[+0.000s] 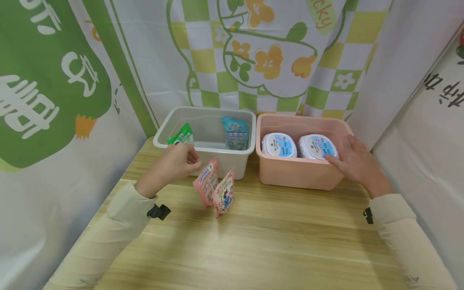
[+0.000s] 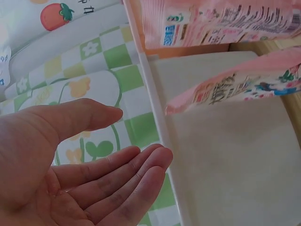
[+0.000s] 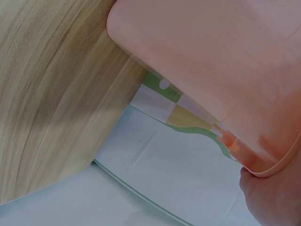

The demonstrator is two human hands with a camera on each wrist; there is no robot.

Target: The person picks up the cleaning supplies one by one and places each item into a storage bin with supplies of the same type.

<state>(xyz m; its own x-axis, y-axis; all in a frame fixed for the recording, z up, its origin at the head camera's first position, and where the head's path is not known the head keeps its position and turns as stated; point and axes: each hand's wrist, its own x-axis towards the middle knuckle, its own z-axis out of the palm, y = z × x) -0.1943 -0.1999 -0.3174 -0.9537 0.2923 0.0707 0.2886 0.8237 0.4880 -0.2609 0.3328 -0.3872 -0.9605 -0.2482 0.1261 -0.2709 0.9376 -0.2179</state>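
My left hand [image 1: 179, 159] is over the front left rim of the grey bin [image 1: 203, 159]. In the left wrist view its fingers [image 2: 117, 193] are loosely bent, apart from the thumb, with nothing between them. Two pink printed packets [image 1: 207, 183] [image 1: 224, 193] stand upright, tilted, just right of that hand in front of the bin. Inside the grey bin are a green packet [image 1: 185, 133], partly behind the hand, and a blue packet [image 1: 235, 133]. My right hand [image 1: 362, 163] rests on the right rim of the pink bin [image 1: 295, 173], thumb stretched toward a white tub [image 1: 316, 146].
A second white tub [image 1: 278, 144] with a blue label sits beside the first in the pink bin. Both bins stand side by side at the back of the wooden table [image 1: 275, 237]. Printed curtains [image 1: 203, 48] hang close behind and on both sides.
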